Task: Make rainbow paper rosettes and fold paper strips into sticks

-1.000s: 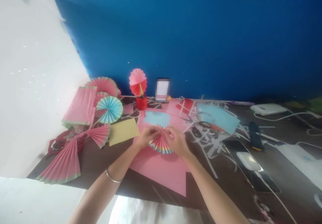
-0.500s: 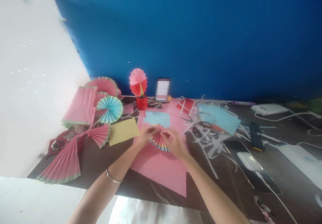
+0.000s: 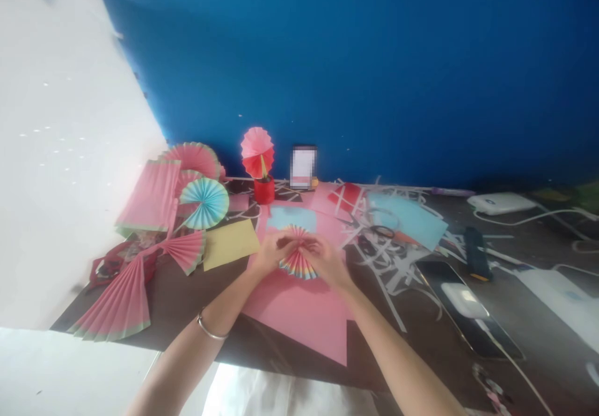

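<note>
Between my two hands is a pleated paper fan (image 3: 299, 265), pink with a multicoloured rim, spread nearly into a round. My left hand (image 3: 274, 251) grips its left side, fingers curled over the upper edge. On the other side my right hand (image 3: 327, 261) holds the fan, with thumb and fingers near its centre. Parts of the fan are hidden behind the fingers. Beneath it lies a large pink paper sheet (image 3: 304, 322), with a light blue piece of paper (image 3: 292, 217) just beyond.
Finished pink fans (image 3: 116, 297) and a blue round fan (image 3: 204, 204) lie left, by a yellow sheet (image 3: 231, 244). A red pot (image 3: 264, 191) holds a paper flower. White paper strips (image 3: 397, 266), a phone (image 3: 449, 279) and a white power bank (image 3: 500, 202) lie right.
The fan has opened out rounder and risen slightly. My right hand has shifted from a pinch at the fan's middle to a flatter hold along its right side.
</note>
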The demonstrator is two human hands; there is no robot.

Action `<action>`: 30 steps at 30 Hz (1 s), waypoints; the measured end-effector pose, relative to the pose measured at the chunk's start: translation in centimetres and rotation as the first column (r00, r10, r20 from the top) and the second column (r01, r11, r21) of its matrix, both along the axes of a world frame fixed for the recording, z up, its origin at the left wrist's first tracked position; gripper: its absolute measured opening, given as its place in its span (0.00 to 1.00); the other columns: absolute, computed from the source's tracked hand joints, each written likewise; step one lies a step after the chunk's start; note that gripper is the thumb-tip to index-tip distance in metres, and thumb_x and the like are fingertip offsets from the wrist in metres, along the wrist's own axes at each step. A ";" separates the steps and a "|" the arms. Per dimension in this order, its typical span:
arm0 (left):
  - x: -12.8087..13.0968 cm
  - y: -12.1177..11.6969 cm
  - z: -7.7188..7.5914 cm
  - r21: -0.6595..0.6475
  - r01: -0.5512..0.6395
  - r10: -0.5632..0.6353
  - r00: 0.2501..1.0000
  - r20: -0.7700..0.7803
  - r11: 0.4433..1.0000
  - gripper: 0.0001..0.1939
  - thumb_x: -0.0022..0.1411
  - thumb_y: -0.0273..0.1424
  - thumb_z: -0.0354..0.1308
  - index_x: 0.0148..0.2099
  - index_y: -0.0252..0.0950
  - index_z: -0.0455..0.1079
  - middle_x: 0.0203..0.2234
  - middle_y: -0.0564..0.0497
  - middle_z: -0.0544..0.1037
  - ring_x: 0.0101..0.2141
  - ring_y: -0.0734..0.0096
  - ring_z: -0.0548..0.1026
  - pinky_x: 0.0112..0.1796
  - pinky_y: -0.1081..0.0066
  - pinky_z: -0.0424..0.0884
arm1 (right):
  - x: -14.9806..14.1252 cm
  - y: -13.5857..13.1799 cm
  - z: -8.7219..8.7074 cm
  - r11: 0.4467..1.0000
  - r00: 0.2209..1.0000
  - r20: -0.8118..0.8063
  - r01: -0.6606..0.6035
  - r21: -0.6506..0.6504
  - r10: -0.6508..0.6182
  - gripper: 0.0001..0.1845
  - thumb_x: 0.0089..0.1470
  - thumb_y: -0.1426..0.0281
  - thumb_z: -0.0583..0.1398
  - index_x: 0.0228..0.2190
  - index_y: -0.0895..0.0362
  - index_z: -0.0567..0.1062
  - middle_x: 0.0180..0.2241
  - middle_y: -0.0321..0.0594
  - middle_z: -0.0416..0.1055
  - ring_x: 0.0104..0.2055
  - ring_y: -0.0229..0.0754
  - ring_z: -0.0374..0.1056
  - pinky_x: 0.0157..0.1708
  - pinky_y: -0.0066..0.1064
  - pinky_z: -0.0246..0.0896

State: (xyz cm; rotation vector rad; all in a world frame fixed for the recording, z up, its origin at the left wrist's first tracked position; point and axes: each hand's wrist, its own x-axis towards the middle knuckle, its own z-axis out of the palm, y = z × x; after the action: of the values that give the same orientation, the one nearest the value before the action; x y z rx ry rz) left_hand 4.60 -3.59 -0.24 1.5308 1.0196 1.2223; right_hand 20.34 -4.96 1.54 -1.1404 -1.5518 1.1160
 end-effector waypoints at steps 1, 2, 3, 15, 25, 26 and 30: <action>0.0 0.0 0.1 -0.002 -0.025 0.025 1.000 -0.010 1.000 0.12 0.54 0.36 0.58 0.34 0.32 0.74 0.31 0.45 0.78 0.33 0.67 0.74 0.37 0.68 0.69 | 0.0 0.0 0.0 1.000 1.000 0.012 0.009 0.008 -0.009 0.13 0.46 0.62 0.61 0.33 0.56 0.71 0.33 0.42 0.73 0.37 0.42 0.71 0.39 0.35 0.66; 0.0 0.0 0.1 -0.006 -0.051 0.051 0.999 -0.018 0.999 0.11 0.54 0.36 0.58 0.34 0.33 0.74 0.31 0.46 0.78 0.33 0.67 0.75 0.37 0.68 0.69 | 0.0 0.0 0.1 1.000 0.999 0.026 0.022 0.022 -0.022 0.13 0.46 0.62 0.62 0.33 0.57 0.71 0.34 0.42 0.73 0.37 0.43 0.70 0.40 0.36 0.66; 0.1 -0.1 0.1 -0.012 -0.075 0.074 0.997 -0.026 0.997 0.11 0.54 0.35 0.58 0.34 0.33 0.74 0.31 0.46 0.78 0.33 0.67 0.75 0.37 0.68 0.69 | 0.1 0.0 0.1 0.999 0.999 0.039 0.032 0.037 -0.033 0.13 0.46 0.62 0.62 0.32 0.57 0.72 0.34 0.43 0.73 0.37 0.43 0.70 0.40 0.36 0.66; 0.0 -0.1 0.2 -0.072 -0.062 0.064 0.998 0.025 0.995 0.13 0.52 0.39 0.60 0.33 0.33 0.75 0.30 0.46 0.79 0.34 0.66 0.75 0.38 0.67 0.70 | 0.3 -0.1 0.0 0.995 0.995 0.094 -0.032 0.099 0.023 0.10 0.50 0.63 0.59 0.33 0.56 0.73 0.35 0.42 0.73 0.36 0.41 0.70 0.37 0.34 0.67; -0.3 -0.4 0.6 0.249 -0.034 0.052 0.996 -0.068 0.968 0.09 0.57 0.33 0.56 0.36 0.36 0.75 0.33 0.46 0.78 0.36 0.67 0.75 0.39 0.67 0.71 | 0.4 -0.1 0.3 0.980 0.993 0.109 0.024 0.198 -0.046 0.08 0.50 0.64 0.58 0.32 0.54 0.73 0.34 0.41 0.72 0.34 0.41 0.70 0.36 0.35 0.68; -0.4 -0.5 0.6 0.300 -0.014 0.047 0.993 -0.104 0.954 0.09 0.58 0.32 0.55 0.37 0.36 0.75 0.33 0.45 0.78 0.36 0.67 0.75 0.39 0.67 0.71 | 0.3 -0.1 0.2 0.983 0.994 0.101 0.022 0.181 -0.041 0.08 0.50 0.64 0.58 0.33 0.54 0.72 0.35 0.41 0.72 0.35 0.41 0.70 0.36 0.35 0.68; -0.6 -0.5 0.9 0.363 -0.004 0.083 0.976 -0.202 0.932 0.10 0.59 0.32 0.54 0.37 0.37 0.76 0.34 0.46 0.78 0.36 0.67 0.75 0.39 0.66 0.71 | 0.3 -0.1 0.3 0.995 0.996 0.087 -0.032 0.090 0.024 0.11 0.48 0.65 0.60 0.35 0.55 0.72 0.35 0.41 0.72 0.37 0.41 0.70 0.37 0.34 0.68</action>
State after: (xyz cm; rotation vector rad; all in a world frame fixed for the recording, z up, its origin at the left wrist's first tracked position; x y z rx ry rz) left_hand 3.99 -4.13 0.62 1.9699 1.0084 1.3519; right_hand 20.64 -5.04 1.86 -1.1214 -1.6725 1.0151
